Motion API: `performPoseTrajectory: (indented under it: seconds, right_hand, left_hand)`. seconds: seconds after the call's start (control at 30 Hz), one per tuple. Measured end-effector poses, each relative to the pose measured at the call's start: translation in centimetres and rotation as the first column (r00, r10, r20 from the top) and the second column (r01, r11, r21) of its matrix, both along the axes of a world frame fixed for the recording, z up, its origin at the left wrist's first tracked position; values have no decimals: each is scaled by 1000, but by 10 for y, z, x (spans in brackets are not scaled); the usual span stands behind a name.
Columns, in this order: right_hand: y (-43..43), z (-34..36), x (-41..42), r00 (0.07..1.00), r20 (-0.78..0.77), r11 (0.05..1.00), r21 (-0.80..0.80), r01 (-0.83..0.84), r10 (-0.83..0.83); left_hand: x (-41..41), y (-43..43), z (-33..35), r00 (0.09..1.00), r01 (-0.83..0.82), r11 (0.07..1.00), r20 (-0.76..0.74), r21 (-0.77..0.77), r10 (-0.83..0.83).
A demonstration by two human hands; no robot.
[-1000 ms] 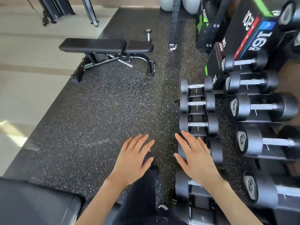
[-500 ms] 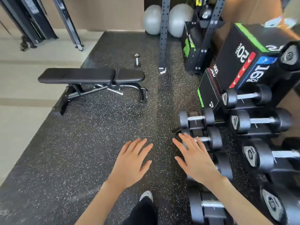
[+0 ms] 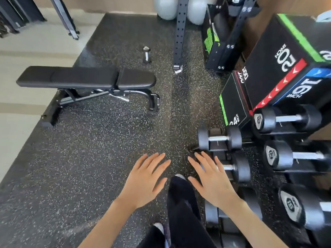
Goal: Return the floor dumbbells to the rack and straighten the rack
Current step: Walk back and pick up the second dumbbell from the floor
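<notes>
Speckled black rubber flooring (image 3: 80,167) runs under everything. Nearest, the hands hover side by side, empty, with fingers spread: left hand (image 3: 143,181) over bare floor, right hand (image 3: 213,183) over the near edge of the dumbbell rack (image 3: 217,145), whose rows look filled and fairly even. One small floor dumbbell (image 3: 146,55) lies well beyond, past the weight bench (image 3: 86,79) and near a perforated steel upright (image 3: 179,33). It is not yet fetched, so I judge most of the job remains. The weight bench flanks the way there; plyo boxes (image 3: 279,68) crowd the rack's far end.
</notes>
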State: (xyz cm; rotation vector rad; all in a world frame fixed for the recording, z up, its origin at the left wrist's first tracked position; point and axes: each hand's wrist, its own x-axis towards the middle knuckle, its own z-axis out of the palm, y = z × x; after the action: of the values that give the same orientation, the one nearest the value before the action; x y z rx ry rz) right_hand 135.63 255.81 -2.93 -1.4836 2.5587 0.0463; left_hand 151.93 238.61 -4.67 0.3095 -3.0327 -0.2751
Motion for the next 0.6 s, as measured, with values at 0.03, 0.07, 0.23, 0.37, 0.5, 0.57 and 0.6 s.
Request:
performPoseTrajectory:
  seconds: [0.03, 0.07, 0.23, 0.37, 0.5, 0.57, 0.6]
  right_hand:
    - [-8, -2, -15, 1000, 7, 1000, 8, 1, -1]
    - [-18, -4, -32, 1000, 12, 1000, 15, 3, -3]
    - [-80, 12, -136, 1000, -27, 1000, -15, -5, 5]
    - [-120, 36, -206, 999, -47, 994, -107, -8, 3]
    - [-145, 46, -260, 999, -49, 994, -112, -4, -1]
    - [-153, 42, -278, 999, -34, 996, -92, 7, -10]
    - [-158, 40, -285, 1000, -21, 997, -77, 12, -14]
  left_hand:
    - [-16, -10, -2, 1000, -9, 1000, 12, 3, 9]
    - [-33, -21, -2, 999, -23, 1000, 28, 3, 23]
    - [-134, -80, 13, 992, -108, 992, 61, -59, 111]
    - [-206, -113, 31, 983, -177, 981, 39, -74, 180]
    - [-250, -131, 35, 982, -186, 981, 17, -56, 187]
    - [-265, -141, 30, 984, -171, 984, 43, -44, 173]
    - [-272, -148, 26, 984, -163, 986, 59, -46, 166]
